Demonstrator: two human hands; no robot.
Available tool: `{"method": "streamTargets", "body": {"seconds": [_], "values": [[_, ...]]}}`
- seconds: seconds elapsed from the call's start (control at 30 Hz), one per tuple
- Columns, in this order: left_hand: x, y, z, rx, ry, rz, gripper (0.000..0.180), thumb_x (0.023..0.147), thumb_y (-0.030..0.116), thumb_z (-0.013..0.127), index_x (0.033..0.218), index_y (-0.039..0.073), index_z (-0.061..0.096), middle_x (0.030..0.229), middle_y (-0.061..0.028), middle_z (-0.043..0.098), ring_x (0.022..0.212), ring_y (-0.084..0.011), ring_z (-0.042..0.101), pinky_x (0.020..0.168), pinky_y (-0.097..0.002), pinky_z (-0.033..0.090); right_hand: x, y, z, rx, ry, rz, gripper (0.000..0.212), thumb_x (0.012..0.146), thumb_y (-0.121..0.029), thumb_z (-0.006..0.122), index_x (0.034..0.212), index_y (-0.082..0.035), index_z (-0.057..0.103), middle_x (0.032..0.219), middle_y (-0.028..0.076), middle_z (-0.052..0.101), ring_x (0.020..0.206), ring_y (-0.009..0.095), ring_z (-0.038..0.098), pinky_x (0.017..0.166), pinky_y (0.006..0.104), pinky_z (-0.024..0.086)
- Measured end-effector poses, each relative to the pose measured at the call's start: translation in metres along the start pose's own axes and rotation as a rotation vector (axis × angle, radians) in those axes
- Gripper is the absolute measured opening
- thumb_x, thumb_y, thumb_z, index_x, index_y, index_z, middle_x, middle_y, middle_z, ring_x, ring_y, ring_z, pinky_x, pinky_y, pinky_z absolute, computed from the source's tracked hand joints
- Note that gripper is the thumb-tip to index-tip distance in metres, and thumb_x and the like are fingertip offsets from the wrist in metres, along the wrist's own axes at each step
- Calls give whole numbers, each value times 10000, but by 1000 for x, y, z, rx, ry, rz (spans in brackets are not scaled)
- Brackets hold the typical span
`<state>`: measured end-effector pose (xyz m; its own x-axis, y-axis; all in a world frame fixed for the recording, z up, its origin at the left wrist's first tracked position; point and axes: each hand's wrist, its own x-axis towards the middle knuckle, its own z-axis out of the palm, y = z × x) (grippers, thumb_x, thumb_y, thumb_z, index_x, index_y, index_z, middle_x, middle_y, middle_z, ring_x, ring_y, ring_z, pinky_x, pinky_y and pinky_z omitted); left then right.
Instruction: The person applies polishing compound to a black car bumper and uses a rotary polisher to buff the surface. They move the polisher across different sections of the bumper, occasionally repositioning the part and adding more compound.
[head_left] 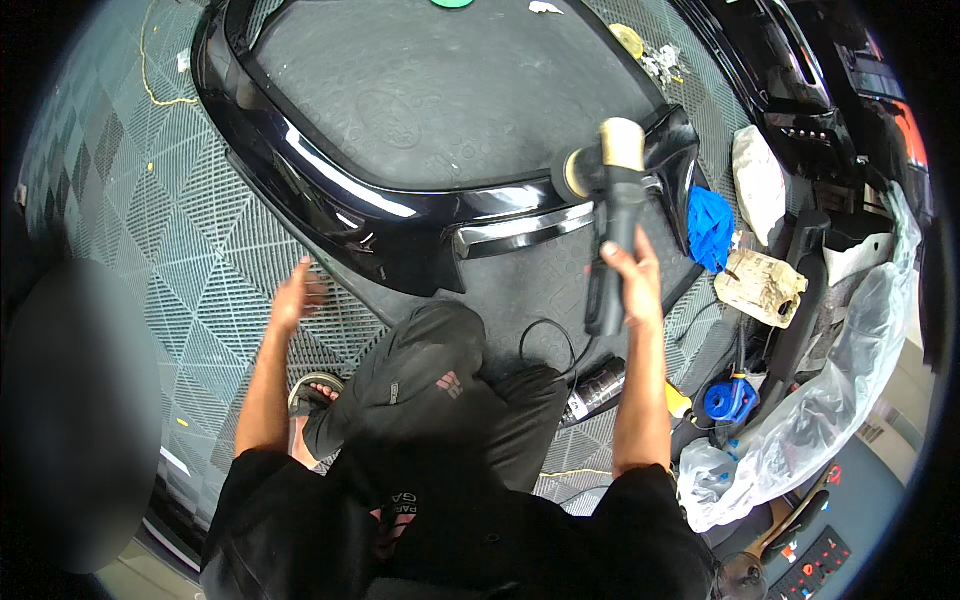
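Note:
My right hand [638,275] is wrapped round the dark grip of a polisher [622,195], a power tool with a tan head at the top and a round pad on its left side. The pad is over the right part of a glossy black car bumper [370,225]; whether it touches cannot be made out. A black cord [545,325] runs by the tool's lower end. Off the bumper's left side, my left hand [298,295] hangs above the floor, holding nothing, its fingers apart and slightly blurred.
The bumper lies on a dark mat [460,95] over grey floor tiles [215,260]. To the right are a blue cloth [710,230], a stained plastic jug [760,288], a blue tape roll [728,400] and clear plastic sheeting [840,400]. A dark bottle [597,388] lies beside my knee.

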<state>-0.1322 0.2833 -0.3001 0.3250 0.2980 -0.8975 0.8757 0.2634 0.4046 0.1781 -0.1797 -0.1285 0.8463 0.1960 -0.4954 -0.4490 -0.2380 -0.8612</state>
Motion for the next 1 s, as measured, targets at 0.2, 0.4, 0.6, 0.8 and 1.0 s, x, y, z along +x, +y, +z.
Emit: {"method": "streamTargets", "body": {"seconds": [0.2, 0.4, 0.6, 0.8, 1.0], "values": [[82, -21, -166, 315, 793, 450, 602, 1028, 534, 530, 999, -39, 709, 840, -190, 677, 763, -325, 618, 746, -476, 468, 42, -23, -10, -39, 204, -48, 486, 875, -207, 817, 1269, -52, 579, 876, 62, 649, 655, 205, 684, 590, 332, 579], [191, 52, -230, 620, 1142, 646, 642, 1003, 452, 596, 1346, -91, 589, 1287, -334, 634, 1226, -481, 589, 1085, -501, 444, -3, -9, 20, -282, 130, 54, 1013, 797, -157, 905, 1587, 77, 317, 1243, 123, 663, 1032, 193, 661, 902, 342, 553], [261, 115, -272, 721, 1347, 721, 621, 1010, 468, 585, 1369, -39, 582, 1255, -299, 651, 1213, -473, 586, 1109, -524, 408, -18, -25, 33, -88, 58, 156, 750, 822, -91, 840, 1491, -40, 505, 1075, 60, 676, 850, 194, 699, 744, 361, 612], [288, 139, -232, 572, 1433, 399, 839, 956, 748, 471, 1543, 149, 452, 1601, -231, 363, 1488, -471, 294, 1148, -708, 234, 34, -46, 34, 31, 242, 210, 481, 906, -187, 754, 1310, -55, 530, 973, 94, 656, 782, 260, 714, 660, 393, 616], [263, 159, -209, 510, 1409, 419, 855, 968, 764, 374, 1534, 126, 442, 1595, -274, 334, 1483, -511, 271, 1132, -737, 220, 14, -33, 106, -15, 475, 298, 407, 880, -229, 755, 1205, -67, 572, 907, 85, 651, 676, 238, 686, 608, 373, 586]]}}
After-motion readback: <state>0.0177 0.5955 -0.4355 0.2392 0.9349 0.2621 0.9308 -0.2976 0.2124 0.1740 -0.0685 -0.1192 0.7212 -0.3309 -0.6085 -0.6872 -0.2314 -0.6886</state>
